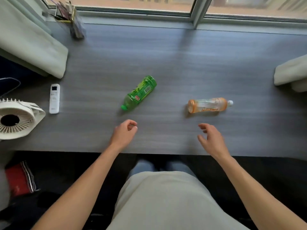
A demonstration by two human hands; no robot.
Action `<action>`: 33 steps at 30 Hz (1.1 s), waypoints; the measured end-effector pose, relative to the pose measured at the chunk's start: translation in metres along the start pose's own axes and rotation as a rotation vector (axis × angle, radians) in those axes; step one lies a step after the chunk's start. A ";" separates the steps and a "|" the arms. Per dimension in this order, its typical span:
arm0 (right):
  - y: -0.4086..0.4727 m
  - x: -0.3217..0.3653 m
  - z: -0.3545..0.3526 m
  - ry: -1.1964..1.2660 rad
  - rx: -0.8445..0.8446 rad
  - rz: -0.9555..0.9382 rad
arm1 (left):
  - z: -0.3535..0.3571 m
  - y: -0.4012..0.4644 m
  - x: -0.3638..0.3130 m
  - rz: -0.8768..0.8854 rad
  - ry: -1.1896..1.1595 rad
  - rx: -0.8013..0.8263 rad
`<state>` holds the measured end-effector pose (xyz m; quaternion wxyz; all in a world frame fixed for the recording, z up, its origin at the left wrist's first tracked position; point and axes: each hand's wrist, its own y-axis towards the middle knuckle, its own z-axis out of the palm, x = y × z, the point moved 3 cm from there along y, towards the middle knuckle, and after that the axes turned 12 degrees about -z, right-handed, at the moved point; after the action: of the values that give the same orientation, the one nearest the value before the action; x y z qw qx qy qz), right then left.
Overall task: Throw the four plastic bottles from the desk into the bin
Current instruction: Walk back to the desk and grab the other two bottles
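Note:
Two plastic bottles lie on their sides on the grey desk (166, 63). The green bottle (140, 92) lies slanted at the centre, its cap toward me. To its right lies the clear orange bottle (208, 105), white cap pointing right. My left hand (124, 134) hovers over the desk just below the green bottle, fingers loosely curled, holding nothing. A short way below the orange bottle is my right hand (211, 139), fingers spread and empty. No bin is in view.
A white remote (54, 98) and a white fan (15, 120) sit at the desk's left. Curtain ends rest on the desk at left (33, 52) and right (292, 73). A holder of pens (73, 22) stands at the back left by the window.

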<state>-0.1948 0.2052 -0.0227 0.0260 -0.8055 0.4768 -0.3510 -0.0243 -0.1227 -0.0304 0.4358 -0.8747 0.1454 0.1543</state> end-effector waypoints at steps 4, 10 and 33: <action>0.043 0.011 -0.035 -0.210 -0.115 -0.129 | -0.016 0.021 -0.072 0.186 0.052 -0.179; 0.098 0.002 -0.045 -0.497 -0.002 -0.138 | -0.018 0.060 -0.120 0.294 0.247 -0.322; 0.062 0.000 0.003 -0.155 0.124 0.085 | 0.017 0.049 -0.048 0.072 0.368 -0.086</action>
<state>-0.2401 0.1706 -0.0482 0.1273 -0.8061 0.4845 -0.3151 -0.0893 -0.1317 -0.0569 0.3581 -0.9003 0.2470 0.0131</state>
